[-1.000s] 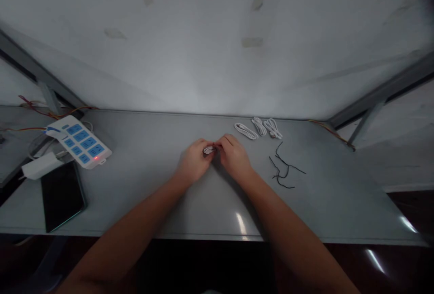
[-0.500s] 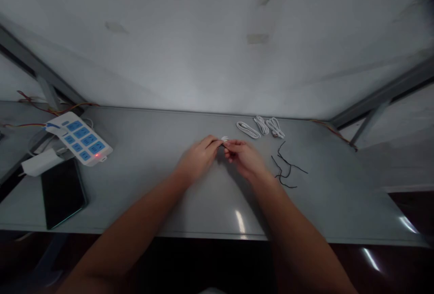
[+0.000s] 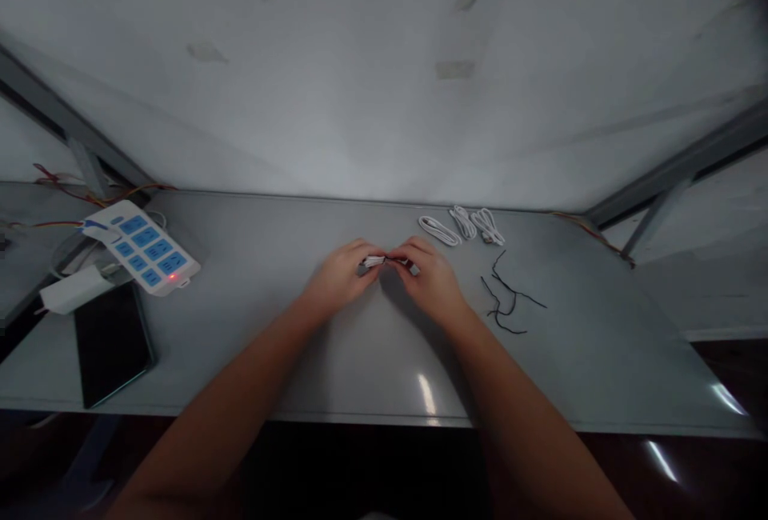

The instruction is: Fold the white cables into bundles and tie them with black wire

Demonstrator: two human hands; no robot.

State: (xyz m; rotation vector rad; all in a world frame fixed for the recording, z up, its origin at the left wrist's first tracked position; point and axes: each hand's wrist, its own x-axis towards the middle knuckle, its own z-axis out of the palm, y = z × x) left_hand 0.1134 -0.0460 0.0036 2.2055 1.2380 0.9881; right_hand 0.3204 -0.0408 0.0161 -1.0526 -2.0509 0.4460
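"What's at the left of the counter [image 3: 360,376]?"

"A power strip [image 3: 141,248] and a phone [image 3: 112,344]."

"The hands?"

"Left hand [image 3: 339,278] and right hand [image 3: 430,282] meet mid-counter, fingers [image 3: 360,252] closed on a white cable [image 3: 373,262] between them."

"Further right?"

"White coils [image 3: 462,224], then a black wire [image 3: 510,302]."

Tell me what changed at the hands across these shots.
The left hand and right hand, slightly parted half a second ago, have closed together. Both now grip a small white cable bundle stretched between them. The coiled white cables, black wires and power strip stayed where they were.
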